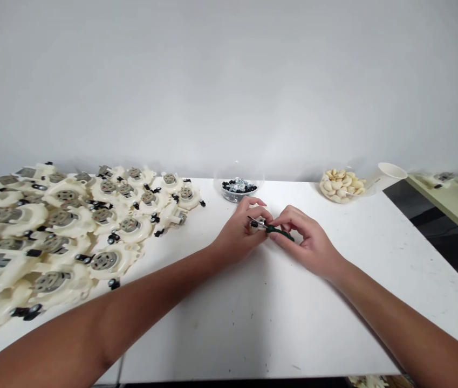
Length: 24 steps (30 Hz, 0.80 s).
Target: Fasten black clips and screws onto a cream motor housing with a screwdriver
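Indoors, flecked white tabletop (229, 328), pale wall (229, 81), right hand (308, 242) gripping green-handled tool (282, 232), left hand (239, 231) pinching small part (255, 224)

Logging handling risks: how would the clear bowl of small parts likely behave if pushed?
The clear bowl looks thin-walled, so it is probably light. The small parts heaped loose in it would likely shift. Standing low and broad on the white table, it seems apt to slide rather than tip.

No readable writing from where I stand
The pale cup (383, 180) carries a small mark on its side, too faint to make out.
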Motion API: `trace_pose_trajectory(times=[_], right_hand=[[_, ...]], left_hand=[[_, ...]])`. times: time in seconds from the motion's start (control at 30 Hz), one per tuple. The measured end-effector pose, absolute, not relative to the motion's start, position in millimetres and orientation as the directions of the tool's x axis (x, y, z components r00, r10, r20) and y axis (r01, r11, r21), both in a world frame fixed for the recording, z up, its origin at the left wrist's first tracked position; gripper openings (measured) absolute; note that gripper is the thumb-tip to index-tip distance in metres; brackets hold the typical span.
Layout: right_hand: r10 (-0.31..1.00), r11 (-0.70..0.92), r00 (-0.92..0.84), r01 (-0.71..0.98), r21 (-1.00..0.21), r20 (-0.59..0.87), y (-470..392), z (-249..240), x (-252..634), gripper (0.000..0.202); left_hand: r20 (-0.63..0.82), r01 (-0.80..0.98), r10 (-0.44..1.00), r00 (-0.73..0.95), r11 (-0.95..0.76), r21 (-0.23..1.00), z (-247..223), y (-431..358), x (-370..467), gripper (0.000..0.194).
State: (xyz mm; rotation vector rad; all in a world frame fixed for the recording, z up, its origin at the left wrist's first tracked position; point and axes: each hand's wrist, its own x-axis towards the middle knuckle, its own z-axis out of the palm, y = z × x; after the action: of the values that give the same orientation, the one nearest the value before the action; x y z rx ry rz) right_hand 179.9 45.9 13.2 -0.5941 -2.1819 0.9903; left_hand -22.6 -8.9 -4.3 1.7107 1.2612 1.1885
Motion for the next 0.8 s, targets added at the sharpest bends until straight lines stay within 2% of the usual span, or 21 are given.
trace_pose_trajectory(times=[0.3,0.4,0.5,0.67,0.8], right_hand=[[0.769,0.405,-0.58,0.116,-0.907,0.27,46,10,184,0.013],[0.761,0.467,-0.574,0.162,-0.869,0.302,44,10,185,0.021],[0.686,0.574,-0.63,0.161,-0.803,0.364,43,14,185,0.026],[0.547,0.688,-0.703,0.067,-0.723,0.455,40,19,181,0.025],[0.562,0.678,-0.682,0.055,-0.733,0.468,37,16,179,0.016]], left_hand=[[0.28,0.398,0.957,0.071,-0.285,0.872,-5,-12,-20,0.024],[0.325,0.459,0.942,0.087,-0.327,0.826,-4,-14,-18,0.032],[0.38,0.5,0.911,0.16,-0.407,0.765,-1,-16,-16,0.041],[0.293,0.561,0.93,0.22,-0.366,0.743,2,-21,-13,0.057],[0.259,0.585,0.938,0.229,-0.345,0.734,2,-23,-13,0.063]])
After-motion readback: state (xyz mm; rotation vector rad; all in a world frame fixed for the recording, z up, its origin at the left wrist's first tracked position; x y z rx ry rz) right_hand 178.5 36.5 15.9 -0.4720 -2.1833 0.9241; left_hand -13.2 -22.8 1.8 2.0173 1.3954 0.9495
